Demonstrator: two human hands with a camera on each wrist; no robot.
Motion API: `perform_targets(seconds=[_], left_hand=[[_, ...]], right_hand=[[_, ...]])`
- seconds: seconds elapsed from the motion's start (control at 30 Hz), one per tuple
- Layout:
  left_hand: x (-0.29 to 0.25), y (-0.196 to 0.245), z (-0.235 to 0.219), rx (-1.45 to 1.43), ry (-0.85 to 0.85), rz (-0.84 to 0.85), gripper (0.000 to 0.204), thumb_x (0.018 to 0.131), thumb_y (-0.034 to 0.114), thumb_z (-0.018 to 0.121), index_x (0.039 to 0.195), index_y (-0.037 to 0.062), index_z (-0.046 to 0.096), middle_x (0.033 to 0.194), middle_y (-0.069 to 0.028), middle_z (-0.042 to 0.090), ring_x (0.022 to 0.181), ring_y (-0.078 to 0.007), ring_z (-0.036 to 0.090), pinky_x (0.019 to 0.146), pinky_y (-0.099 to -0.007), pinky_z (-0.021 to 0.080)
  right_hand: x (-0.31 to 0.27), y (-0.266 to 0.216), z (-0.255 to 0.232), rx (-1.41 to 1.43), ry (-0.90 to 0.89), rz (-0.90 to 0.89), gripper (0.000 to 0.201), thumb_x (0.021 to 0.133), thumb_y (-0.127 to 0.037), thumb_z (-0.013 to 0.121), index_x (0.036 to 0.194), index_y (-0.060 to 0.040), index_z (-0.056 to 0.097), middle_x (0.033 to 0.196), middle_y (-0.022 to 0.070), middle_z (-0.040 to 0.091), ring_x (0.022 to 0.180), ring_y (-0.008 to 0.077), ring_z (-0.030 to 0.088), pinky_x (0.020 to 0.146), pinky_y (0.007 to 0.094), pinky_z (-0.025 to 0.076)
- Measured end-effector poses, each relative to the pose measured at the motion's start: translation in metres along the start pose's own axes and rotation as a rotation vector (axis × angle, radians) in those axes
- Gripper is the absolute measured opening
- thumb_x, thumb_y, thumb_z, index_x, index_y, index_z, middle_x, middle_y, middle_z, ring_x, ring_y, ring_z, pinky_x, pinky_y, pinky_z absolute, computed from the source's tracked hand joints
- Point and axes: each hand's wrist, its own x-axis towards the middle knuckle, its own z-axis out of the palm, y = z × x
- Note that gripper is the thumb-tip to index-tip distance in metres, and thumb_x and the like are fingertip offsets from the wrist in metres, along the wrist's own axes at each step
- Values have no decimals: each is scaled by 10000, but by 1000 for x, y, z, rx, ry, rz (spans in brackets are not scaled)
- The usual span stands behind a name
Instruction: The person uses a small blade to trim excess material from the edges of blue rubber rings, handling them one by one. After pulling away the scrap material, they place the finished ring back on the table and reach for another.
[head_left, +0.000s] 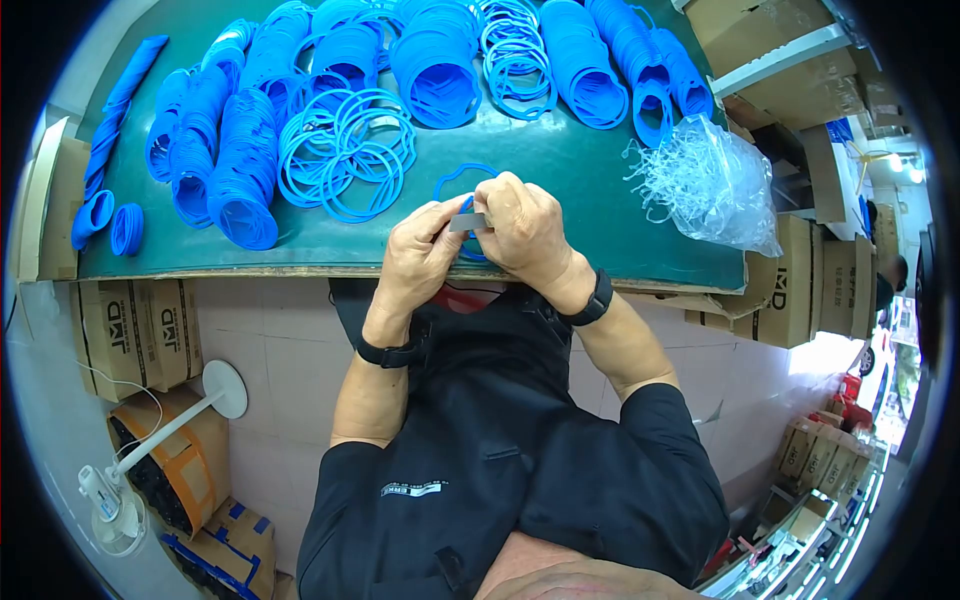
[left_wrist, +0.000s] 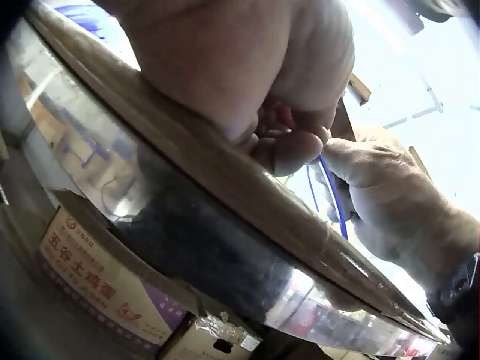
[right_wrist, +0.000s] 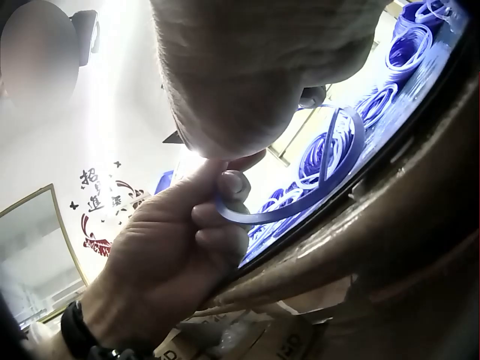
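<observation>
Green tabletop: smooth and glossy, the landmark for every place here.
Twisted roll: blue, wrinkled and rope-like, along the tabletop's left side.
Small coils: short and round, near the tabletop's front left corner.
Ring stacks: thin blue rings nested into ribbed tubes, lying across the tabletop's far side.
Loose rings: slender, wavy hoops overlapping left of the tabletop's middle.
Left hand: clamped on the blue ring with thumb and fingers, at the tabletop's front edge.
Blue ring: a flat, narrow, bendy band, looping from the hands over the tabletop's front middle.
Grey piece: flat, stiff-looking, straight-edged, between the hands.
Right hand: fingers curled together, clamped on the grey piece.
Plastic bag: clear and crinkled, with curly pale strands, on the tabletop's right end.
</observation>
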Motion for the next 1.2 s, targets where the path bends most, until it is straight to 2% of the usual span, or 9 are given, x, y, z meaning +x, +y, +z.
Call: perform_targets(seconds=[0.27,0.33,0.67,0.73,0.97,1.03,1.07,1.13,1.2], left_hand=[[-1,3,1,-58,4,-90,275,1020,73,666,1283,21,727,866,-46,629,716,-111,562,626,-275,457],[0,-1,2,-2,10,-2,279,1014,63,670,1284,22,727,851,-42,623,702,-107,555,616,-274,454],[-2,0,4,53,12,32,286,999,52,678,1279,22,726,824,-56,630,687,-134,555,616,-295,459],[-2,-3,3,60,-14,92,301,1055,107,635,1338,28,701,879,-14,613,651,-61,547,554,-228,433],[-1,-3,3,78,-9,76,292,1058,128,643,1320,13,702,886,-13,616,647,-56,543,550,-227,430],[-1,-1,4,42,24,14,250,1016,91,687,1242,-9,725,850,-54,657,679,-112,591,601,-272,477],[-1,0,4,44,25,14,250,1016,91,687,1242,-9,725,850,-54,657,679,-112,591,601,-272,477],[-2,4,4,-74,64,-133,254,1026,113,690,1242,-17,723,867,-37,662,654,-80,586,568,-250,470],[-1,3,5,-69,64,-109,255,1030,118,688,1244,-18,722,876,-30,663,645,-70,584,557,-243,466]], right_hand=[[-8,3,5,46,106,16,247,762,-5,744,937,-89,592,771,55,584,587,253,566,540,362,441],[-8,2,3,48,121,6,243,764,-1,742,936,-90,596,766,52,587,583,250,563,538,360,439],[3,-4,-11,-20,-17,25,216,705,-37,738,850,-84,584,745,67,587,579,267,584,519,373,449],[4,-3,-10,5,-20,26,217,704,-34,739,847,-81,584,744,71,588,583,272,591,517,375,453],[-4,-1,-12,82,-12,50,251,721,18,742,889,-65,575,765,78,604,608,288,610,552,375,489],[-7,-1,-14,84,-23,53,253,730,20,742,896,-65,571,767,80,602,612,289,611,554,376,491],[-8,-1,-13,84,-42,41,258,739,19,747,905,-64,568,768,79,602,615,288,612,558,376,493],[-12,-1,-12,85,-62,32,264,748,17,753,914,-64,565,768,78,602,619,287,614,562,377,496],[-12,2,-9,124,3,25,288,743,23,764,940,-70,576,772,74,607,621,280,616,555,379,487]])
